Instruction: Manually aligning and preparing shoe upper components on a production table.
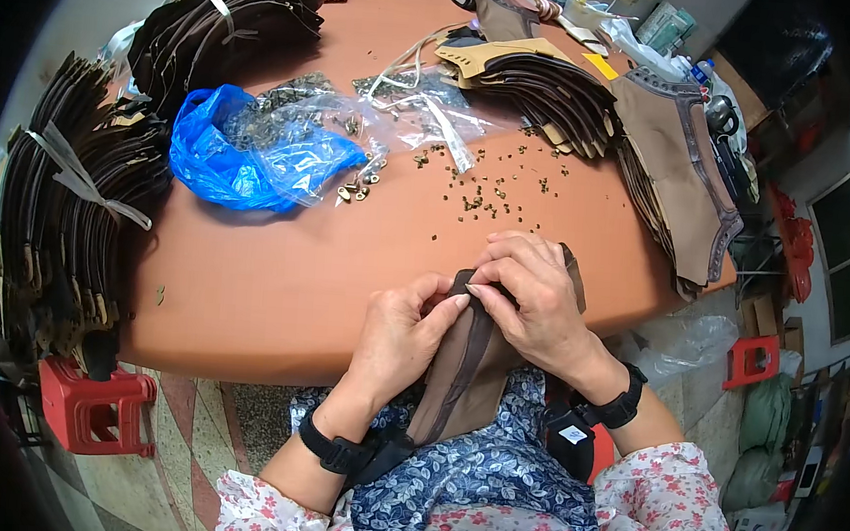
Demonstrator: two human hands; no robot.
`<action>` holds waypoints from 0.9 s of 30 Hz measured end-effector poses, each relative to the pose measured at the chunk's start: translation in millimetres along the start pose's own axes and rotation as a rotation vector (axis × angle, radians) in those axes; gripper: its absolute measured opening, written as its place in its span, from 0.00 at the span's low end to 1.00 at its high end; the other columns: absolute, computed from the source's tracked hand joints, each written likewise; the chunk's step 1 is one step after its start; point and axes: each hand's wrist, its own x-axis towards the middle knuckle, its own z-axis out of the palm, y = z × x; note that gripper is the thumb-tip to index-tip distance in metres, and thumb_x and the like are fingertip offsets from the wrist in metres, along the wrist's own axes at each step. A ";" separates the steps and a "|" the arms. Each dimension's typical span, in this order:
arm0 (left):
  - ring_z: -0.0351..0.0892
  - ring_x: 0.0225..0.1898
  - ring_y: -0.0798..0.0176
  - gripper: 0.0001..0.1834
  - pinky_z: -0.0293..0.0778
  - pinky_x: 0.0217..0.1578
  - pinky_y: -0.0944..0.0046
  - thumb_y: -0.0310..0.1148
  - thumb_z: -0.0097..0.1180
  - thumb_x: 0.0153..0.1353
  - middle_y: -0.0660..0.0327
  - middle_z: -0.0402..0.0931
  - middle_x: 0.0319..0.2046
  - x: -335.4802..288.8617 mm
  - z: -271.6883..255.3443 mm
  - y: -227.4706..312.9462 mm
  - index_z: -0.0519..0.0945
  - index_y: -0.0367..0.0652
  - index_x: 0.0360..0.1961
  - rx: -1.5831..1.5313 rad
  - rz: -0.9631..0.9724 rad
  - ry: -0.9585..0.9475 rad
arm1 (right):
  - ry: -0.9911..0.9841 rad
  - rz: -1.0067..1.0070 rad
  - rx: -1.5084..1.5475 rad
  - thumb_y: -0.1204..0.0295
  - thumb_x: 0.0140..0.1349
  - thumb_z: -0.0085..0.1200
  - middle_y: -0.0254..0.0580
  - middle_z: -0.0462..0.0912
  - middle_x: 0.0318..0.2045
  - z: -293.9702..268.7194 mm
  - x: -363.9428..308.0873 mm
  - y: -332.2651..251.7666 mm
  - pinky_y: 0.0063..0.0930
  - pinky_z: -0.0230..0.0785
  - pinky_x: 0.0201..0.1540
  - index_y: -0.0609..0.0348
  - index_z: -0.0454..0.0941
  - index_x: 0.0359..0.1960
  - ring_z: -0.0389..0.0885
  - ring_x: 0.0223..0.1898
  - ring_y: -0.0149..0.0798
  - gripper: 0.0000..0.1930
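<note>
My left hand (397, 327) and my right hand (535, 297) meet at the table's front edge, both closed on a brown shoe-upper piece (464, 385) with a darker strip along it. Thumbs and fingertips pinch its top end close together. Its lower part hangs down over my lap. Whether a small fitting is also between the fingertips is too small to tell. Small brass-coloured metal fittings (487, 206) lie scattered on the table just beyond my hands.
A blue plastic bag (221, 175) and clear bags of metal fittings (302, 127) lie on the orange-brown table (248, 294). Tied stacks of dark pieces (69, 205) stand at the left. More brown pieces (674, 174) are piled at the right. Red stools (95, 406) stand below.
</note>
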 end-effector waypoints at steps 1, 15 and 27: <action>0.73 0.30 0.78 0.09 0.71 0.30 0.75 0.28 0.55 0.63 0.66 0.79 0.28 -0.1 -0.6 2.7 0.80 0.33 0.40 0.023 0.000 0.000 | 0.003 -0.002 -0.007 0.74 0.51 0.59 0.39 0.76 0.35 0.3 0.3 -0.7 0.37 0.60 0.47 0.57 0.75 0.28 0.75 0.44 0.42 0.05; 0.80 0.26 0.58 0.05 0.73 0.29 0.64 0.26 0.58 0.57 0.53 0.79 0.26 -0.3 3.3 -4.6 0.80 0.36 0.35 0.184 0.263 0.094 | -0.262 0.488 0.503 0.72 0.54 0.58 0.46 0.81 0.29 -7.3 12.6 7.4 0.34 0.70 0.37 0.65 0.77 0.29 0.81 0.33 0.44 0.07; 0.79 0.22 0.62 0.08 0.72 0.25 0.64 0.28 0.57 0.59 0.51 0.79 0.21 -1.6 4.3 -3.5 0.81 0.33 0.34 0.210 0.168 0.123 | -0.286 0.374 0.379 0.71 0.56 0.58 0.45 0.83 0.29 -3.5 7.2 14.0 0.31 0.72 0.38 0.62 0.81 0.34 0.82 0.33 0.40 0.08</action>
